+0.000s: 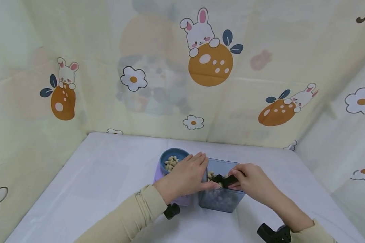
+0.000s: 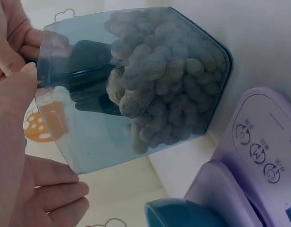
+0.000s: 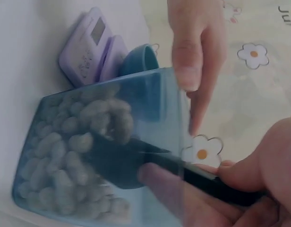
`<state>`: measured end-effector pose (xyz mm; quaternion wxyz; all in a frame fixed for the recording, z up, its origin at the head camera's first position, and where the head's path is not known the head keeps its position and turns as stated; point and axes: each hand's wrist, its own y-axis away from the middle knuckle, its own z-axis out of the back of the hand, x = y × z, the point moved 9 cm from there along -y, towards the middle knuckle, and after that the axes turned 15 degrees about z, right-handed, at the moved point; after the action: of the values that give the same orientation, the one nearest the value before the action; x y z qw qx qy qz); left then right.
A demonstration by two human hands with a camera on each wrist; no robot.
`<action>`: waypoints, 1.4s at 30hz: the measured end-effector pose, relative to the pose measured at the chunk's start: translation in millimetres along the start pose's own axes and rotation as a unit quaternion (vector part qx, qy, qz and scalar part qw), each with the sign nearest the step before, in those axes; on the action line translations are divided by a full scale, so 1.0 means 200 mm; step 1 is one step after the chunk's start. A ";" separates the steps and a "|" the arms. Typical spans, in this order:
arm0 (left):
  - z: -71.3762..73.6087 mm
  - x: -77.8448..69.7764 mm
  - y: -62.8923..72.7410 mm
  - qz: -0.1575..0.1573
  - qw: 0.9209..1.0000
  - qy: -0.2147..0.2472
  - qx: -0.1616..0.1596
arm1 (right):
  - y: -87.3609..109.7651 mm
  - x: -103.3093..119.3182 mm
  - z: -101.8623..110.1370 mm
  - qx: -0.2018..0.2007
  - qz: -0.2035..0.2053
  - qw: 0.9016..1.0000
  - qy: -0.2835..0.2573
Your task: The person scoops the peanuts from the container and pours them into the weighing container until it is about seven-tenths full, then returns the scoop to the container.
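Observation:
A clear blue-tinted plastic container (image 1: 222,200) stands on the table, partly filled with unshelled peanuts (image 2: 178,61). My right hand (image 1: 257,184) grips the handle of a black scoop (image 3: 122,163), whose head is down inside the container among the peanuts. Several peanuts lie at the scoop's end, seen through the wall in both wrist views. My left hand (image 1: 182,177) rests at the container's left rim, fingers extended and thumb stretched along the near edge.
Left of the container, a blue bowl (image 1: 174,151) holding peanuts sits on a purple kitchen scale (image 2: 249,137). A white cloth covers the table (image 1: 109,168). Patterned curtains (image 1: 158,128) with rabbits and flowers stand behind and at both sides.

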<state>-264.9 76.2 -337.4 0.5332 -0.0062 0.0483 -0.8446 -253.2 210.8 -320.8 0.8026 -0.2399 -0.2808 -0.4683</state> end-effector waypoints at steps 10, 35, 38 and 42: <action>0.00 -0.03 0.02 -0.013 1.000 -0.005 -0.014 | 0.00 0.07 0.01 0.015 0.037 0.997 0.059; 0.03 0.00 -0.01 0.000 1.000 0.001 -0.007 | -0.02 -0.11 -0.01 0.016 -0.050 0.984 -0.173; 0.02 -0.01 -0.01 -0.003 1.000 0.000 -0.005 | 0.01 -0.14 -0.01 0.016 -0.057 0.976 -0.208; 0.02 -0.01 0.00 -0.008 1.000 -0.005 -0.011 | 0.01 -0.13 -0.02 0.018 -0.057 0.971 -0.233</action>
<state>-263.5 78.1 -332.6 0.5269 -0.0164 0.0546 -0.8480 -260.4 225.9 -341.8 0.6911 -0.3118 -0.4819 -0.4392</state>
